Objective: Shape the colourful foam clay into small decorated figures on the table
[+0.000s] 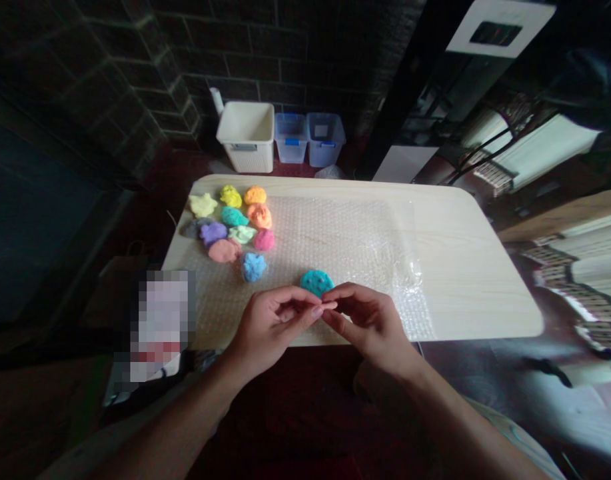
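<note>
My left hand [272,323] and my right hand [368,320] meet at the near edge of a pale wooden table [465,267], fingertips pinched together. Whatever sits between the fingertips is too small to make out. Just behind the fingers lies a flat teal disc of clay [316,282] on a sheet of bubble wrap [335,233]. A blue clay lump [254,267] rests a little to the left of it. Several coloured clay lumps [232,223] are grouped at the table's far left corner.
A white bin [246,137] and two clear plastic boxes [309,137] stand on the floor beyond the table, against a dark brick wall. A blurred patch [160,327] sits at the left of the table. Wicker furniture [560,153] is at the right.
</note>
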A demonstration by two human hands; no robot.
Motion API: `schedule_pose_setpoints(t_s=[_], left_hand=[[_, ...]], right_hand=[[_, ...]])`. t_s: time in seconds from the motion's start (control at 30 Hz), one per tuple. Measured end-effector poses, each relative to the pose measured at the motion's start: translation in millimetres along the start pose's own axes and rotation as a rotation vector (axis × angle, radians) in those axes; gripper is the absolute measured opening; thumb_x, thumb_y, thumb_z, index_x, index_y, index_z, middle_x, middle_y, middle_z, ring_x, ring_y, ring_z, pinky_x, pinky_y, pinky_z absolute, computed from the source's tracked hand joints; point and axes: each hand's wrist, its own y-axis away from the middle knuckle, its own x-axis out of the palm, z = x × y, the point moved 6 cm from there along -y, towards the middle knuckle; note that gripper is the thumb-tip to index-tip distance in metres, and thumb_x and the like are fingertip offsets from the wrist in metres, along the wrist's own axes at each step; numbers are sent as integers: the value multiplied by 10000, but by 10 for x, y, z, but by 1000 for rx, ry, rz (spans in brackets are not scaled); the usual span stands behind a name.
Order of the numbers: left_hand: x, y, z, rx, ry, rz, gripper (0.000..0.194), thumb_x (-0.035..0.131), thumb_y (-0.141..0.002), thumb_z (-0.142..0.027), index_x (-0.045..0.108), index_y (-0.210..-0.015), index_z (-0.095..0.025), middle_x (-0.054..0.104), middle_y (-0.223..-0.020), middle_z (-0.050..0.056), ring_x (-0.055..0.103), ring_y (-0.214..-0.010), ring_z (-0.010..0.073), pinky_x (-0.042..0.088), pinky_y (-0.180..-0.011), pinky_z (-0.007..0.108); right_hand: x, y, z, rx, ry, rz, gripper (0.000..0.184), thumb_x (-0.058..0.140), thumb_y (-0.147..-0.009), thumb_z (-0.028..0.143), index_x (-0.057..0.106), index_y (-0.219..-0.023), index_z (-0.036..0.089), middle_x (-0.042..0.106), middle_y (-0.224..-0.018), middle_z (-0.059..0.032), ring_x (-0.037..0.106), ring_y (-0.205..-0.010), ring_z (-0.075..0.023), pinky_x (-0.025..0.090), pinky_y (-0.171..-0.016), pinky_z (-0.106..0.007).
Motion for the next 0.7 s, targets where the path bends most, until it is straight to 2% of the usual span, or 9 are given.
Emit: schedule_pose_setpoints(t_s=[0.1, 0.17, 0.27, 0.5, 0.7], left_hand=[[4, 10, -11, 17, -20, 3, 105, 761, -904, -267, 775, -947, -172, 806, -919, 51, 771, -872, 169, 606, -807, 229], [-2, 12, -7, 31, -46, -9, 92, 758, -906, -256, 774, -952, -178, 792, -895, 35, 758, -835, 148, 595, -762, 200], [-25, 6, 8, 35, -27, -41, 114, 764, -900, -257, 761, -988, -184, 779, -926, 30, 749, -862, 147, 597, -781, 209], [-37, 9, -16, 56, -81, -26, 68, 758, -903, -234, 775, -943, -182, 780, -868, 19, 738, -792, 124, 582, -723, 177], [-63, -7, -13, 43, -24, -81, 145, 783, -873, -256, 783, -987, -167, 803, -905, 52, 768, -843, 170, 625, -788, 249]], right_hand=[[-10, 13, -50, 71, -12, -1, 193, 856, -838, 284, 791, -1007, 218, 786, -883, -44, 726, -787, -155, 581, -724, -278], [-14, 12, -36, 62, -1, 4, 136, 843, -852, 286, 807, -961, 213, 792, -863, -41, 721, -761, -140, 574, -712, -257], [-18, 3, -9, 40, 3, 4, 97, 825, -871, 279, 816, -936, 209, 799, -869, -45, 723, -771, -140, 575, -726, -257], [-27, -4, -28, 62, -48, -33, 177, 884, -806, 287, 802, -943, 209, 798, -846, -38, 730, -741, -148, 586, -700, -269], [-92, -6, -29, 24, -6, -103, 122, 880, -806, 275, 815, -889, 214, 808, -866, -48, 734, -746, -149, 600, -705, -273]])
